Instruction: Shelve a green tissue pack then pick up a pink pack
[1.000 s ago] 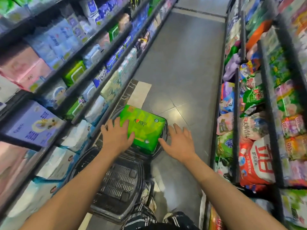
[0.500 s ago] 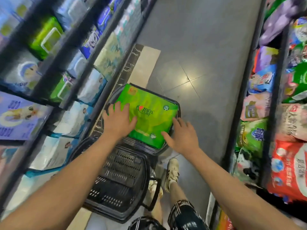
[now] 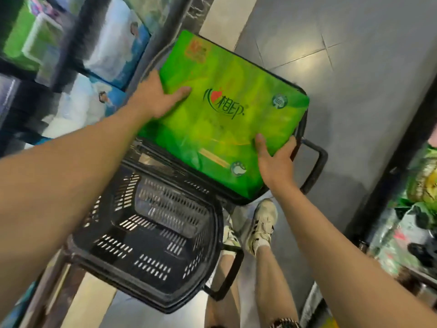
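Observation:
A large green plastic-wrapped pack (image 3: 224,119) with dark lettering lies flat across the top of the far black basket (image 3: 318,162). My left hand (image 3: 156,98) grips the pack's left edge, thumb on its top face. At the near right corner, my right hand (image 3: 276,162) holds the pack with the thumb on top and the fingers round the edge. A second black slotted basket (image 3: 151,233) sits nearer to me with nothing inside it.
On the left, dark shelving holds white-and-blue packs (image 3: 113,43) and a green pack (image 3: 28,36). A shelf of bagged goods (image 3: 421,185) lines the right. Grey tiled floor (image 3: 354,55) runs between them. My white shoe (image 3: 262,223) stands by the near basket.
My view has tilted down and come closer. Both hands have shifted from lying against the pack's near side to gripping its left edge and near right corner. The pack lies flatter over the far basket.

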`<state>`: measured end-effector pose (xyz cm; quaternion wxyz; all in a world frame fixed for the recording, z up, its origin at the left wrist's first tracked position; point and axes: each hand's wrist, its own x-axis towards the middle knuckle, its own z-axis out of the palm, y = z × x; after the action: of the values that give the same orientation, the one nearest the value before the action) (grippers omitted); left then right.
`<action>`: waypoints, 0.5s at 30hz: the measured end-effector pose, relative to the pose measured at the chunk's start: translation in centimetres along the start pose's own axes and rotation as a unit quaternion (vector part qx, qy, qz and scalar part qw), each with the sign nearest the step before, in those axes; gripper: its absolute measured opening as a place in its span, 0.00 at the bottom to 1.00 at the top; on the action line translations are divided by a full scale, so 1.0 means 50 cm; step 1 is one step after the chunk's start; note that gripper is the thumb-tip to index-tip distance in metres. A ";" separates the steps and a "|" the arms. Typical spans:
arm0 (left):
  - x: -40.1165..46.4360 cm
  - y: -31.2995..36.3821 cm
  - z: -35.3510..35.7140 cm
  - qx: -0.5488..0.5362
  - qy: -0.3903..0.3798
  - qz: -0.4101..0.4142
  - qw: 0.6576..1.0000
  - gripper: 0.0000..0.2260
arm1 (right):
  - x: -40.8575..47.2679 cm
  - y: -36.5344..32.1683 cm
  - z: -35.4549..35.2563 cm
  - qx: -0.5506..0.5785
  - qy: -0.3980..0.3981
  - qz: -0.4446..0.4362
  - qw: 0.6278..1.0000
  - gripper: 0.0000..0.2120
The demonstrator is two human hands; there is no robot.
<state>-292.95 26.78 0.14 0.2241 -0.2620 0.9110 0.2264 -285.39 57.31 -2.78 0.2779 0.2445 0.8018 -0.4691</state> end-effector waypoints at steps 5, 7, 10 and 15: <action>-0.029 0.030 -0.012 -0.054 -0.024 0.000 0.998 0.42 | -0.022 -0.007 0.001 0.050 0.020 -0.058 0.997 0.44; -0.059 0.038 -0.032 -0.061 -0.024 0.009 0.998 0.40 | -0.042 -0.022 -0.024 0.050 0.033 -0.077 0.995 0.42; -0.113 0.040 -0.069 -0.108 -0.021 0.029 0.994 0.38 | -0.077 -0.063 -0.081 0.047 0.066 -0.107 0.991 0.40; -0.234 0.065 -0.167 -0.214 0.043 0.045 0.975 0.31 | -0.160 -0.179 -0.194 0.073 0.077 -0.140 0.984 0.36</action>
<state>-288.34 29.24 13.93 0.1127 -0.2725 0.8611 0.4142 -287.55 60.92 12.06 0.1278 0.1851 0.8107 -0.5406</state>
